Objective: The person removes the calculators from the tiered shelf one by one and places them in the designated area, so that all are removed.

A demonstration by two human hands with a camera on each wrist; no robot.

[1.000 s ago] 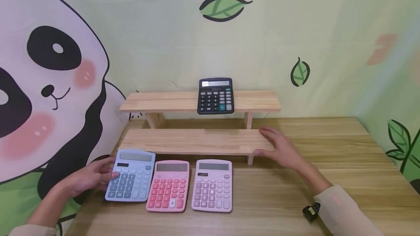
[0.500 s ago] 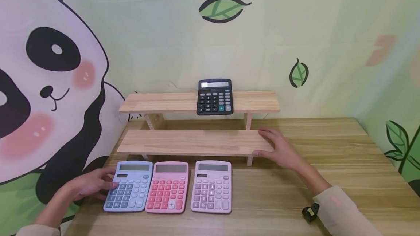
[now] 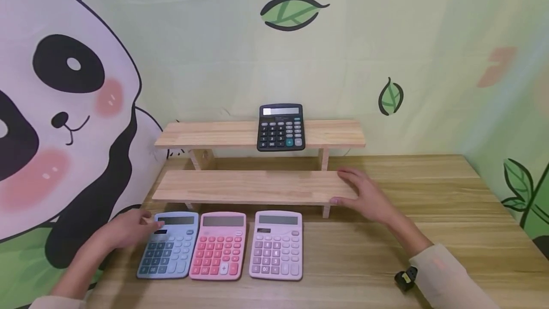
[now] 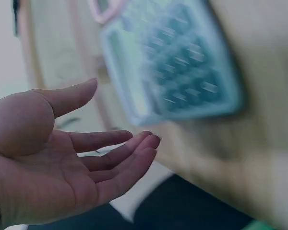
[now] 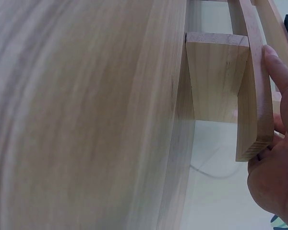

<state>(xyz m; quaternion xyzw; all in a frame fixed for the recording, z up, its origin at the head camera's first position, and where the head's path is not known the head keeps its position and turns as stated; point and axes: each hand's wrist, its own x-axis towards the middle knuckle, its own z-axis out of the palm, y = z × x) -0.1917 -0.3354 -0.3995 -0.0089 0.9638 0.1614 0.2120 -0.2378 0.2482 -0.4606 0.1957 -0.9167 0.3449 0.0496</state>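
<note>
A blue calculator (image 3: pixel 167 247) lies on the table at the left of a row, beside a pink calculator (image 3: pixel 218 247) and a pale lilac calculator (image 3: pixel 276 247). My left hand (image 3: pixel 126 229) hovers at the blue one's upper left corner, holding nothing; in the left wrist view its fingers (image 4: pixel 129 158) are loosely extended, apart from the blurred calculator. Behind the row stands a two-tier wooden shelf (image 3: pixel 253 186). My right hand (image 3: pixel 369 195) grips the right end of its lower board, thumb at the front edge and fingers at the back edge. A black calculator (image 3: pixel 280 128) leans on the upper board.
A wooden table (image 3: pixel 420 232) extends to the right of the shelf. A small black object (image 3: pixel 405 279) sits by the right sleeve. A cloth backdrop (image 3: pixel 206 61) with a panda and leaves hangs behind and at the left.
The blue calculator came down flat in line with the others. My left hand then let go and moved up toward its top corner. The right hand stayed on the shelf.
</note>
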